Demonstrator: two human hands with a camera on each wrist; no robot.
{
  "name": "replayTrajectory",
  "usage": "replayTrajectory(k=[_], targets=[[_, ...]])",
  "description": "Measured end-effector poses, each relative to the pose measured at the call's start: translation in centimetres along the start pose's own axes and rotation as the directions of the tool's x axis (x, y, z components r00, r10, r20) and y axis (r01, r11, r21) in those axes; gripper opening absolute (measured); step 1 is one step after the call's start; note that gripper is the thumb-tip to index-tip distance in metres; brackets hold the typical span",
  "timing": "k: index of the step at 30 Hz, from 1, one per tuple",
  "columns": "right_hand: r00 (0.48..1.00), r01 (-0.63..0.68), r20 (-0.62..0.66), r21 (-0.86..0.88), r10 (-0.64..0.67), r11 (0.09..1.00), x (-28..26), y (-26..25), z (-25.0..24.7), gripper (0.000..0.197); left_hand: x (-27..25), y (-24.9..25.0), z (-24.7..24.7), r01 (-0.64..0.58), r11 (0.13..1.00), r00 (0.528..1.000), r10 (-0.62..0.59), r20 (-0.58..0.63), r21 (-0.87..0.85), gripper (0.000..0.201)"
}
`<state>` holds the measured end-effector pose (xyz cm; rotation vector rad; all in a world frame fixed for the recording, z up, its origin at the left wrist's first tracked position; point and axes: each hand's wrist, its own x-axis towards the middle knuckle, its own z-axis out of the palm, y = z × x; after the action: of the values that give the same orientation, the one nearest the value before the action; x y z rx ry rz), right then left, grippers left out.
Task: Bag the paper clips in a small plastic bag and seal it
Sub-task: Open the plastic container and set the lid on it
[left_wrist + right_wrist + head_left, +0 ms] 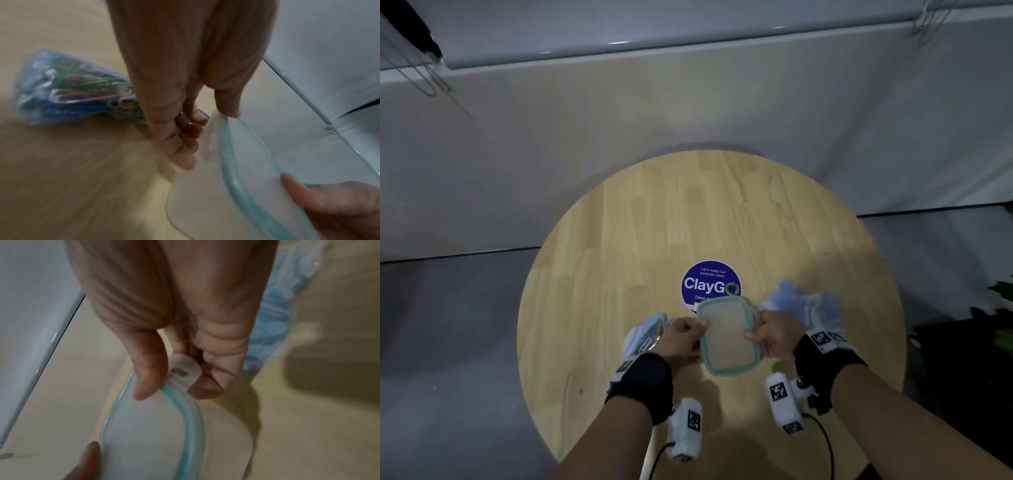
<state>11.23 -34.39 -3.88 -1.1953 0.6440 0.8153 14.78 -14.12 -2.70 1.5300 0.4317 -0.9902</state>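
Observation:
A clear rectangular container lid point(726, 337) point(257, 170) point(148, 434) with a teal seal is held between both hands above the round wooden table point(688, 212). My left hand point(685, 334) point(209, 120) pinches the latch tab on its left edge, thumb on top. My right hand point(767, 337) point(176, 386) pinches the tab on the opposite edge. A small clear bag of coloured paper clips point(645, 334) point(72, 91) lies on the table just left of my left hand; whether it is sealed cannot be told.
A crumpled heap of bluish plastic bags point(804, 305) point(273, 321) lies on the table behind my right hand. A round blue ClayGo sticker point(710, 282) marks the table's middle. A pale wall panel rises behind the table; dark leaves show at the right edge.

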Motion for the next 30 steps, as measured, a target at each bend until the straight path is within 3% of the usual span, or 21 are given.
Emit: replayTrajectory(k=[4, 8, 11, 13, 15, 16, 17, 19, 21, 23, 25, 27, 30], targets=[[0.999, 0.045, -0.008, 0.030, -0.045, 0.999, -0.8, 0.9, 0.2, 0.036, -0.4, -1.0, 0.1, -0.009, 0.999, 1.000, 0.008, 0.027, 0.040, 0.040], [0.998, 0.049, -0.039, -0.049, -0.051, 0.998, -2.0, 1.5, 0.3, 0.036, -1.6, -1.0, 0.8, -0.108, 0.981, 0.990, 0.120, -0.067, 0.160, 0.022], [0.985, 0.078, -0.137, -0.217, -0.109, 0.973, -2.7, 2.1, 0.0, 0.039, -2.9, -1.1, 0.5, -0.035, 0.965, 0.999, 0.042, -0.019, 0.262, 0.021], [0.915, 0.104, -0.354, -0.258, -0.194, 0.961, -3.3, 2.9, -0.6, 0.046, -3.9, -0.9, -0.2, 0.030, 0.875, 0.999, -0.038, 0.008, 0.483, 0.027], [0.816, 0.164, -0.543, -0.113, -0.199, 0.980, -4.5, 4.0, -1.1, 0.041, -4.7, -0.5, -0.6, 0.021, 0.650, 1.000, 0.003, -0.030, 0.760, 0.041], [0.826, 0.155, -0.546, -0.018, -0.139, 0.988, -5.4, 4.6, -1.2, 0.040, -4.7, -0.3, -0.6, 0.001, 0.550, 0.994, 0.088, -0.059, 0.835, 0.054], [0.882, 0.090, -0.468, 0.057, -0.053, 0.994, -6.2, 5.3, -1.2, 0.040, -4.7, 0.0, -0.4, -0.043, 0.517, 0.983, 0.174, -0.055, 0.855, 0.065], [0.964, -0.083, -0.240, 0.123, 0.111, 0.989, -7.6, 6.4, -0.8, 0.039, -4.4, 1.0, 0.5, -0.163, 0.545, 0.958, 0.288, 0.000, 0.822, 0.067], [0.980, -0.166, -0.094, 0.081, 0.173, 0.983, -8.1, 7.0, -0.1, 0.026, -3.9, 1.8, 1.4, -0.184, 0.547, 0.969, 0.239, 0.058, 0.816, 0.056], [0.983, -0.152, -0.096, 0.048, 0.156, 0.987, -8.2, 7.3, 0.5, 0.015, -3.2, 1.6, 1.3, -0.133, 0.553, 0.989, 0.130, 0.073, 0.822, 0.045], [0.981, -0.121, -0.143, 0.098, 0.135, 0.988, -7.9, 7.4, 0.7, 0.015, -2.8, 0.4, 0.5, -0.074, 0.689, 0.997, 0.042, 0.063, 0.721, 0.044], [0.979, -0.083, -0.165, 0.191, 0.115, 0.978, -7.5, 7.6, 0.6, 0.013, -3.1, -1.0, 0.0, 0.004, 0.876, 0.995, -0.051, 0.084, 0.483, 0.049], [0.984, -0.047, -0.145, 0.338, 0.101, 0.940, -7.2, 8.1, 0.5, 0.017, -4.2, -2.5, 0.4, 0.008, 0.964, 0.993, -0.040, 0.115, 0.266, 0.041]])
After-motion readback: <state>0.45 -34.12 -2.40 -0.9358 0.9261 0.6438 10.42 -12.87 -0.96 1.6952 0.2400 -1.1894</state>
